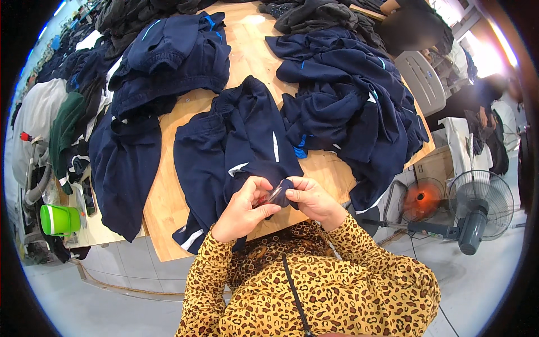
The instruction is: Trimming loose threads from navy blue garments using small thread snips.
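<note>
Pale wooden table [168,219] as landmark. Navy soft-cloth garment with narrow white stripes [247,129] lies rumpled at the middle of the table's near edge, upper part spread toward the centre, one white-striped end reaching the table's near-left corner. Left hand [247,205], just over the near edge: fingers curled, thumb a little apart from them, apparently around a small glinting object with a touch of red [274,195]; too small to tell what it is. Right hand [314,199], beside it over the same edge: thumb and forefinger pressed together on a bunched bit of the navy cloth, other fingers folded under. Handling, by judgement: light to middling weight, limp, not fragile, little slip against dry skin; folds easily and likely sags off the table if not supported. Best hold looks to be a fine pinch on a seam or hem close to the spot being worked, bulk left resting on the wood. For shifting the whole piece, both hands at the gathered band toward the table's centre. Similar navy garments stacked on the table's left side [168,62] and heaped on its right side [348,106], near enough that cloth could tangle.
</note>
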{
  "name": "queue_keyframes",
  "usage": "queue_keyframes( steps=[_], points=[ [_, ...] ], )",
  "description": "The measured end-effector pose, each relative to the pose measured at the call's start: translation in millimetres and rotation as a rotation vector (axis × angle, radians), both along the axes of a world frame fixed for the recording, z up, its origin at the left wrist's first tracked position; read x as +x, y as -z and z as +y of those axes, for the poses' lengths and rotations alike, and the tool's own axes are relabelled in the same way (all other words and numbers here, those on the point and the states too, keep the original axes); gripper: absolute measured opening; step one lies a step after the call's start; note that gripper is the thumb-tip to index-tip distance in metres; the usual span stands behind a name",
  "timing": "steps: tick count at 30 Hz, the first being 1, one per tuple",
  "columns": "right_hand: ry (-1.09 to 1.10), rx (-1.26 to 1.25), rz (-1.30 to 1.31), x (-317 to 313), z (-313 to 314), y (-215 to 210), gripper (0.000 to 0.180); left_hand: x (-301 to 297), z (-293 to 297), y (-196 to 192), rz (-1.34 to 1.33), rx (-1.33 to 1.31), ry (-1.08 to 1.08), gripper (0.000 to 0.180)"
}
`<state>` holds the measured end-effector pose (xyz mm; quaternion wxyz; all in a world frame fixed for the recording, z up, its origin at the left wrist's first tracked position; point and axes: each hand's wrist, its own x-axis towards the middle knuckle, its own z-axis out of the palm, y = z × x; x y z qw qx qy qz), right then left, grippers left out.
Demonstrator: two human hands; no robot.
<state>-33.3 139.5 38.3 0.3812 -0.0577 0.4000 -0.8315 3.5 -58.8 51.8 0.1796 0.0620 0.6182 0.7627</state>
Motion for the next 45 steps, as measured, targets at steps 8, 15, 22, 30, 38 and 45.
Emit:
queue_keyframes(
  steps=[8,15,22,30,38,45],
  points=[
    [0.000,0.013,-0.007,-1,-1,2,0.015,0,-1,-2,-0.038,0.000,0.016,0.034],
    [0.006,0.016,0.009,-1,-2,1,0.014,0,0,1,-0.010,-0.014,-0.009,0.036],
    [-0.006,0.166,0.145,1,1,1,0.015,4,-5,2,-0.016,-0.008,-0.016,0.040],
    [-0.080,0.058,0.050,-4,4,4,0.017,2,-4,-1,-0.056,0.032,0.013,0.042],
    [-0.137,-0.013,-0.021,-6,7,8,0.020,0,-3,2,-0.047,0.032,0.062,0.041],
    [-0.140,0.020,-0.017,-5,7,12,0.023,1,-5,0,-0.095,0.042,0.090,0.039]
  ],
)
